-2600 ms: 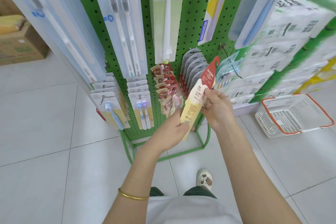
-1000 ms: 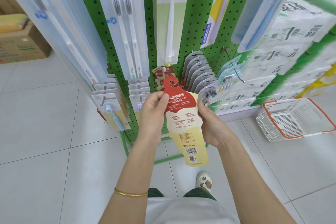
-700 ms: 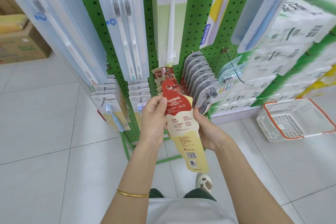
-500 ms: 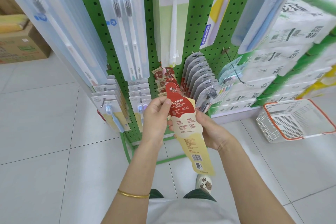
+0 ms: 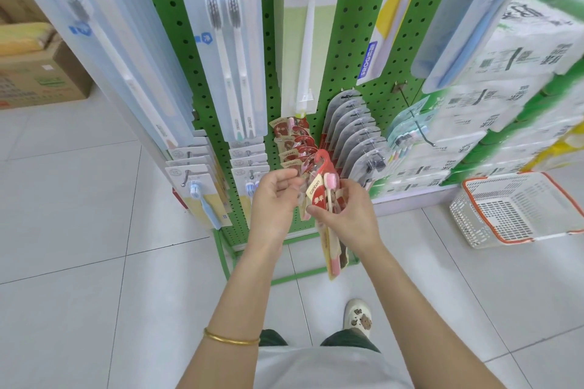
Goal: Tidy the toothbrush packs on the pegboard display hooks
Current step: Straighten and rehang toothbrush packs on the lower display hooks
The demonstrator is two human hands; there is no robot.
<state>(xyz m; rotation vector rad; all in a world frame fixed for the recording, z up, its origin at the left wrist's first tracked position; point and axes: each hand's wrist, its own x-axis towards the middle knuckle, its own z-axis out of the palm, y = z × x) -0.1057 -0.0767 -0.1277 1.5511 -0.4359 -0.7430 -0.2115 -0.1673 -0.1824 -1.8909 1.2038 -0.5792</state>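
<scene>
Head view, fig.: re-hanging step. R hand (image 5: 346,218) pinches the red-and-cream toothbrush pack (image 5: 317,199) near its upper part, thumb across its face, pink brush head showing. The pack's looped red tab (image 5: 324,156) is up at the front of the red pack row (image 5: 294,148) on the lower pegboard (image 5: 347,25); the pack's tail hangs below the wrist. L hand (image 5: 275,196) sits just left, fingers curled at the row's edge; whether it pinches a pack cannot be told (blur). Hook tip is hidden by packs.

Judged step: threading tab onto hook, not yet seated. Next move likely needs the tab hole lined up w/ the hook tip, then a push back toward the board.

Clearance: grey pack row (image 5: 350,129) crowds just right of the tab; twin-brush packs (image 5: 249,167) near on the left; yellow-brush pack (image 5: 305,41) hangs above. Free room lies toward the person & downward; white basket (image 5: 518,208) is well apart at right.
</scene>
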